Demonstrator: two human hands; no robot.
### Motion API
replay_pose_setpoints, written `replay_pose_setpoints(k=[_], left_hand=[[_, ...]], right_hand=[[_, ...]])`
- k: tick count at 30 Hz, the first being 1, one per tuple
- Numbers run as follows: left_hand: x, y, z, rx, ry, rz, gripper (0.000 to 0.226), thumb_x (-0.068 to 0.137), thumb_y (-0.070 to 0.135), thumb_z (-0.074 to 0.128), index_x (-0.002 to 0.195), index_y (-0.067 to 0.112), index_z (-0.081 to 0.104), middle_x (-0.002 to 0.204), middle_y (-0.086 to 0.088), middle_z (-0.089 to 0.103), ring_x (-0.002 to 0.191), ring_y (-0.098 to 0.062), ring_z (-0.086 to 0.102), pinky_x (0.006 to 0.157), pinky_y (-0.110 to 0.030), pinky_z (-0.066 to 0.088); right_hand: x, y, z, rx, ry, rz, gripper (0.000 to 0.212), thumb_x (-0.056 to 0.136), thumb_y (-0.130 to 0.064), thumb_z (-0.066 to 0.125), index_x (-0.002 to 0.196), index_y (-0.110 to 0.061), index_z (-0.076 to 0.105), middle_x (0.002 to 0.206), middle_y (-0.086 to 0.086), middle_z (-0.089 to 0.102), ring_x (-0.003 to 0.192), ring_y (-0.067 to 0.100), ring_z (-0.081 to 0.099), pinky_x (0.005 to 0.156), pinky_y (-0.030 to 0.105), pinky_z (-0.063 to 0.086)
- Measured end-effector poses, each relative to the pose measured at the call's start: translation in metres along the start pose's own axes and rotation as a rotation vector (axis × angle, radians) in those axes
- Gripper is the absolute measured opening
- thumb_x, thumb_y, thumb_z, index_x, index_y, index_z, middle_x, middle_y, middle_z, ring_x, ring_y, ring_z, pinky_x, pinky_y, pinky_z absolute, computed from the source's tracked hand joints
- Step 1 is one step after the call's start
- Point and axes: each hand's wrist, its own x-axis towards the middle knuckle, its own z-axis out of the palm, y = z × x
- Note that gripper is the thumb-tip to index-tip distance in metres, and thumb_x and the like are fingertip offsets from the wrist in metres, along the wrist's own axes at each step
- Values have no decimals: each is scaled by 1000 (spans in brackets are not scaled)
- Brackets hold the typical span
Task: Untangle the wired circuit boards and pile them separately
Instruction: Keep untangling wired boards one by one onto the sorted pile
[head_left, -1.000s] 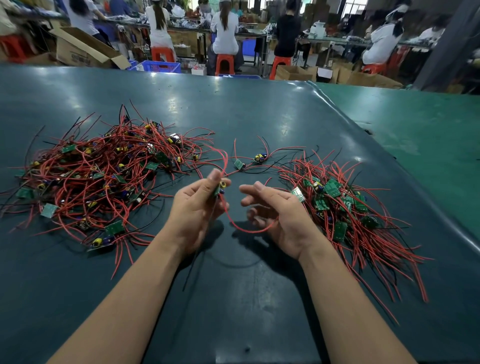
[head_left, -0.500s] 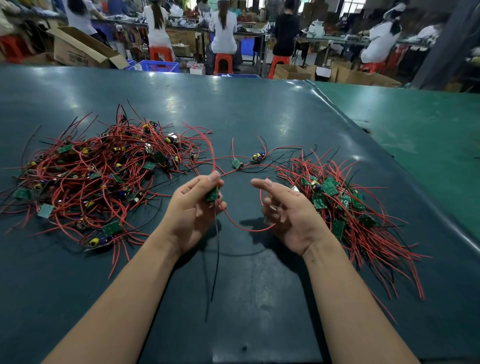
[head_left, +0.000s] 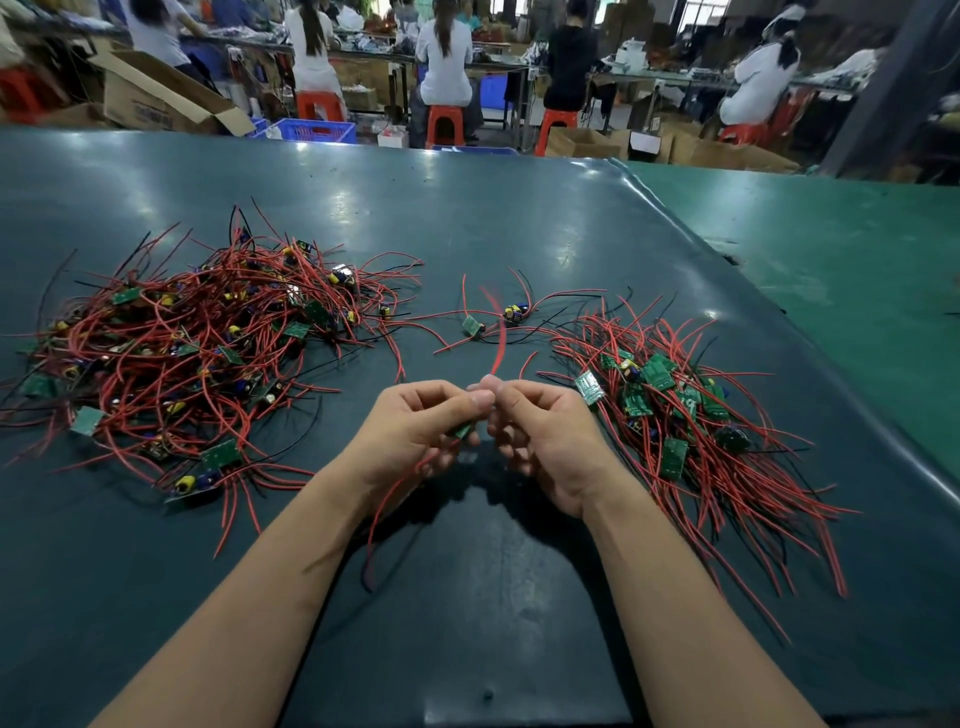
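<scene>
A tangled heap of small green circuit boards with red and black wires (head_left: 197, 358) lies on the left of the dark mat. A sorted pile of boards with wires laid roughly parallel (head_left: 680, 415) lies on the right. My left hand (head_left: 415, 431) pinches a small green board (head_left: 462, 430) whose red and black wires trail down past my wrist. My right hand (head_left: 545, 436) pinches a red wire (head_left: 500, 338) of that board at its fingertips, and the wire rises blurred above them. The two hands' fingertips meet. Two loose boards (head_left: 493, 319) lie beyond the hands.
The dark green mat (head_left: 467, 597) covers the table; its raised right edge (head_left: 779, 291) borders a lighter green surface. Beyond the far edge several people sit on red stools at benches, with cardboard boxes and a blue crate (head_left: 317, 130).
My hands have come together at the fingertips. My right hand, open before, now pinches the red wire, which has swung upward. The board's other wires now hang toward my left wrist.
</scene>
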Motion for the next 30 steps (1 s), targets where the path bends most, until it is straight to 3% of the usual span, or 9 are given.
replay_pose_setpoints(k=[2, 3, 7, 10, 13, 21, 30], left_hand=[[-1, -2, 1, 24, -26, 15, 28, 65, 30, 80, 73, 6, 70, 70, -11, 67, 57, -20, 58, 56, -24, 49], [-1, -3, 1, 46, -32, 14, 25, 66, 31, 80, 73, 8, 70, 69, -9, 66, 59, -20, 57, 57, -24, 46], [-2, -1, 2, 77, -40, 2, 17, 73, 29, 73, 65, 17, 66, 61, 0, 60, 48, -9, 53, 37, -16, 33], [-2, 1, 0, 37, -75, -3, 19, 71, 26, 78, 62, 17, 64, 63, -1, 60, 47, -9, 54, 37, -16, 32], [-3, -1, -1, 63, -114, -8, 20, 75, 19, 77, 59, 18, 64, 68, -4, 63, 50, -11, 56, 37, -16, 32], [-3, -1, -2, 87, -189, -26, 23, 76, 19, 70, 55, 21, 59, 67, -1, 64, 48, -12, 55, 39, -16, 32], [-6, -1, -1, 48, -216, 10, 18, 80, 19, 68, 64, 16, 61, 60, -2, 58, 45, -12, 49, 40, -19, 37]], right_hand=[[0, 0, 0, 22, -15, -18, 12, 86, -15, 68, 86, -4, 72, 58, -3, 67, 43, 2, 56, 37, 14, 40], [0, -1, 0, 15, -16, -40, 10, 90, -9, 65, 88, -2, 70, 56, -6, 66, 42, 0, 54, 38, 11, 39], [2, 0, 4, 29, 20, -106, 11, 92, -5, 63, 86, 1, 71, 55, -6, 65, 45, -1, 56, 44, 10, 42], [7, -1, 1, 37, 163, -102, 14, 88, -15, 69, 77, -9, 75, 48, -4, 52, 40, 5, 40, 38, 15, 32], [14, -5, -9, 150, 335, -120, 15, 89, -14, 69, 76, -7, 71, 43, -6, 42, 33, 4, 27, 33, 14, 19], [25, -2, -15, 235, 582, -269, 15, 87, -8, 72, 72, -3, 70, 49, -7, 59, 37, 1, 36, 35, 14, 26], [29, -3, -20, 312, 643, -327, 26, 95, -11, 62, 69, -8, 66, 51, -4, 51, 34, 5, 32, 35, 15, 21]])
